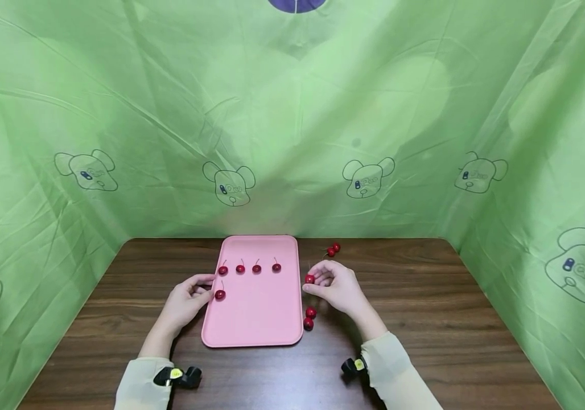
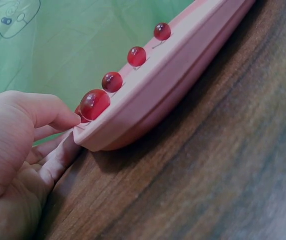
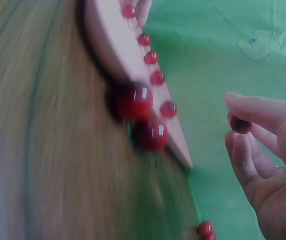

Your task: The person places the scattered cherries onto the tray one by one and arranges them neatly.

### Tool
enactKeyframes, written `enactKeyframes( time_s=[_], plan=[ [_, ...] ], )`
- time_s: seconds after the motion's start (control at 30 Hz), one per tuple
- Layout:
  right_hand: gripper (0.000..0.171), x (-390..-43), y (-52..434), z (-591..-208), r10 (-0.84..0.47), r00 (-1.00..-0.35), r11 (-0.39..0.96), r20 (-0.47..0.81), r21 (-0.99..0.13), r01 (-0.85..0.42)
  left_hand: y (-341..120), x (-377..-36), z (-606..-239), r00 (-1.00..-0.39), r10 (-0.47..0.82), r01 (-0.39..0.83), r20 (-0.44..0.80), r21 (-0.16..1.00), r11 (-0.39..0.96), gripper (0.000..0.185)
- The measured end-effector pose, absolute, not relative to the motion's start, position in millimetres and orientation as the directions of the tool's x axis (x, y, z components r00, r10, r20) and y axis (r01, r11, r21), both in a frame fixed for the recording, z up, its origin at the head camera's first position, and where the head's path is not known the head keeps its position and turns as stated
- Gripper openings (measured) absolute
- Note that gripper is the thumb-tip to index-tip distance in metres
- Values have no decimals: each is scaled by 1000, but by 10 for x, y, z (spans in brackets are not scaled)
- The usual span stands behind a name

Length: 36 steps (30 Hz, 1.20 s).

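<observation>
A pink tray (image 1: 256, 324) on a dark wooden table (image 1: 425, 319), long side running away from the person, green cloth with bear drawings (image 1: 369, 178) hanging behind and at both sides. On the tray, four cherries in a row (image 1: 249, 267) near the far end, each with a thin stem pointing up, and one more cherry (image 1: 219, 294) closer, at the left edge. Left hand (image 1: 187, 299) at this left edge, thumb and fingers bent around the tray rim beside that cherry; from the left wrist view, thumb tip just against the cherry (image 2: 94, 104) and the other fingers (image 2: 57, 157) under the rim on the table, so seemingly holding the edge, not the fruit. Right hand (image 1: 334, 286) just beside the right edge of the tray, above the table, with a single cherry (image 1: 310, 279) pinched between thumb and forefinger; in the right wrist view the same cherry (image 3: 241, 124) dark between the fingertips, other fingers loosely bent below. Two cherries (image 1: 309, 318) on the table, touching the right side of the tray, near the right wrist. Two more cherries (image 1: 333, 249) further back on the table, past the right hand, apart from the tray. Pale sleeves and small black devices with yellow dots (image 1: 177, 376) at both wrists.
</observation>
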State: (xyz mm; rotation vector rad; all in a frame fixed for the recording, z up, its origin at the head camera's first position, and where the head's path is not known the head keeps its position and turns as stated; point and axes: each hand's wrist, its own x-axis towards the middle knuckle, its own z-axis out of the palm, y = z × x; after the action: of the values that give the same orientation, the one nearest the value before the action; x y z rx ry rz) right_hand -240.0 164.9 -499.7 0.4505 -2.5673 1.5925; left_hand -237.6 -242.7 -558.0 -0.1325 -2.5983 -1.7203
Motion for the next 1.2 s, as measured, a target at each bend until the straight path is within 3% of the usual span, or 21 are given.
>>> enactKeyframes(
  time_s=[0.57,1.2],
  plan=[
    [29,-2438,784,-4903,-227,-950,404,215,-866,-293,-2411,-2386,-5590,-998,48,55,40,915,400,40],
    [27,-2473,175,-5132,-256,-959,364,123,-907,-213,-2436,-2411,-5612,-997,54,71,54,918,389,42]
  ],
)
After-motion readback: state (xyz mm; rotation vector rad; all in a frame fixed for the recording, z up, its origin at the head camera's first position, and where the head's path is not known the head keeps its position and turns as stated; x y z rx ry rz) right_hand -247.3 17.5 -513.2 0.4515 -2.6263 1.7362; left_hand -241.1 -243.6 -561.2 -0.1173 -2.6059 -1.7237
